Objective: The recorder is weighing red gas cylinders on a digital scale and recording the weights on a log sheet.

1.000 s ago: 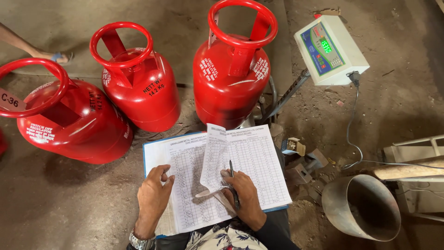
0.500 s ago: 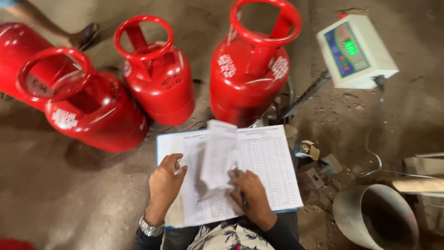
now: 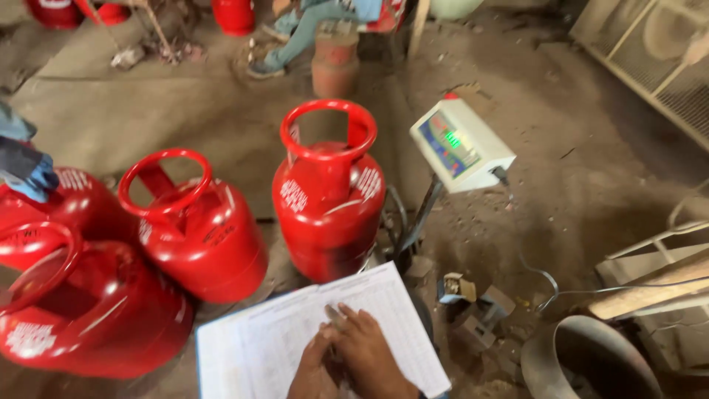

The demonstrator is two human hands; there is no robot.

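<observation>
From the head view, both hands lie together at the bottom edge on a ruled sheet of white paper, a printed table that slants up to the right over the person's lap. The right hand rests flat on the sheet with its fingers stretched forward; the left hand lies just beside it, touching it, partly tucked under. Blur hides whether either grip pinches anything, so I cannot tell. Just beyond the sheet's top edge stands an upright red cylinder with a ring handle, beside the post of a scale whose tilted white display box glows green. To the left stands a second cylinder, leaning a little, and left of that two more red ones crowd together, one lying tilted. A grey metal pipe mouth opens at the lower right on the dirt floor. Far at the top, another person's legs show beside a small clay-coloured drum.
</observation>
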